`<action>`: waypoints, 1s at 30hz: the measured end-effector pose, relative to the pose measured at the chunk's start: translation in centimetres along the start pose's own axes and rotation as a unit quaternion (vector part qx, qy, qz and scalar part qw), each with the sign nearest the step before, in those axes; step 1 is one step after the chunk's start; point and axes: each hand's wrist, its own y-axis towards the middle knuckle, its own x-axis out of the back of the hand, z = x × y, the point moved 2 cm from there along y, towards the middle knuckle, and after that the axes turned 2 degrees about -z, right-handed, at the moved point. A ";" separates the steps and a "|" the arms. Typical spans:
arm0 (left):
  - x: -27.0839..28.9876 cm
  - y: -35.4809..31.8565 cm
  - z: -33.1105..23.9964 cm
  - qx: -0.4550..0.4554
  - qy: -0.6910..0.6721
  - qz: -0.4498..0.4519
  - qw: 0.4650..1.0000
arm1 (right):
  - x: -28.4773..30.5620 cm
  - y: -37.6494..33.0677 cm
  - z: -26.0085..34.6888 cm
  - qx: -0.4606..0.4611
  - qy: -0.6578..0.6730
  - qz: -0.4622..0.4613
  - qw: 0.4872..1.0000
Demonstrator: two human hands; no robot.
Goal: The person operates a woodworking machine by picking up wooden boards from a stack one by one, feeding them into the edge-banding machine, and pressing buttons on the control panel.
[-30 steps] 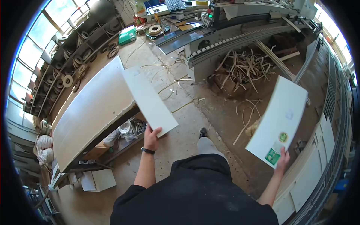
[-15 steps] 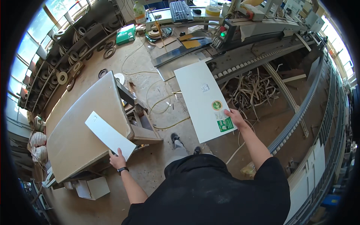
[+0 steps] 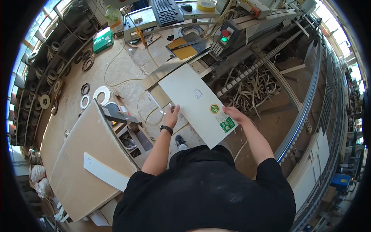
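Observation:
A white rectangular panel point(image 3: 193, 104), with a round green-and-yellow sticker and a green label, lies slanted in front of me. My right hand point(image 3: 234, 115) is closed on its right edge beside the stickers. My left hand point(image 3: 171, 116), with a dark watch on the wrist, is at the panel's left edge with fingers curled. A small pale piece shows beside those fingers; whether it is held I cannot make out. The panel's far end reaches the metal plate of the machine bed point(image 3: 164, 73). A narrow white strip panel point(image 3: 104, 172) lies on the tan-topped table point(image 3: 77, 166) at my left.
A machine control box point(image 3: 226, 38) with red and green buttons stands ahead. Beside it are a keyboard point(image 3: 166, 11) and a yellow tape roll point(image 3: 206, 5). Tangled offcut strips point(image 3: 253, 91) lie right of the panel. A roller conveyor point(image 3: 305, 120) curves along the right. Edging rolls point(image 3: 88, 63) line the left.
My left hand has let go of the narrow strip, which stays on the table, and has moved right to the large panel's left edge. My right hand keeps hold of the panel.

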 end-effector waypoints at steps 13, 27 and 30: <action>-14.7 3.4 -10.3 0.119 0.091 -0.009 0.989 | 14.3 7.9 -0.4 -0.015 -0.080 0.000 0.997; -32.9 11.7 -13.6 0.064 -0.033 -0.004 0.997 | 31.1 11.7 7.3 0.017 -0.022 -0.060 0.998; -34.9 12.5 -15.1 0.037 -0.088 -0.012 0.995 | 33.6 12.2 8.9 0.024 -0.015 -0.063 0.998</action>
